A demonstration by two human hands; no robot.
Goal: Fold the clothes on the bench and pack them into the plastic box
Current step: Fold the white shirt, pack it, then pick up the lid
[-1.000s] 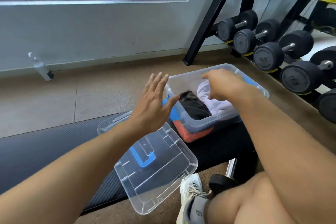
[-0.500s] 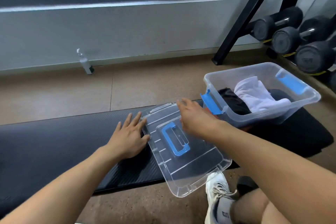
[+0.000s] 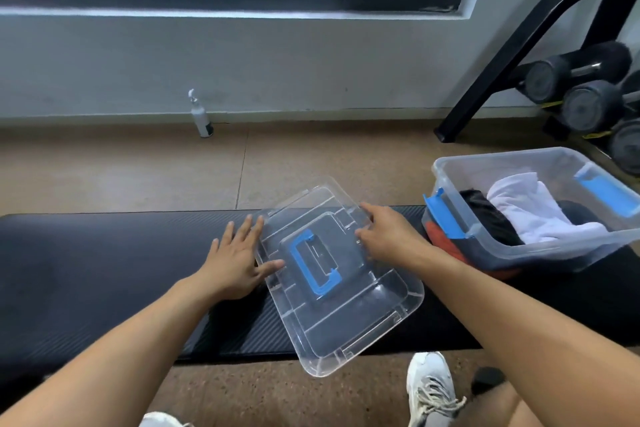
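Observation:
A clear plastic lid (image 3: 346, 315) with a blue handle (image 3: 313, 265) lies askew on the black bench (image 3: 104, 270), its near corner hanging over the front edge. My left hand (image 3: 232, 260) rests flat at the lid's left edge, fingers spread and thumb on top of it. My right hand (image 3: 391, 236) grips the lid's right edge with curled fingers. To the right stands the clear plastic box (image 3: 502, 158) with blue latches. It holds a white garment (image 3: 533, 208), a black one (image 3: 485, 215) and an orange one (image 3: 440, 239) beneath.
A dumbbell rack (image 3: 588, 97) stands at the far right, close behind the box. A white spray bottle (image 3: 201, 114) stands by the wall under the window. My white shoe (image 3: 429, 388) is on the floor just in front of the bench.
My right hand left the box and came to the lid's right edge. My left hand dropped to the bench, then slid onto the lid's left edge. The view swung left.

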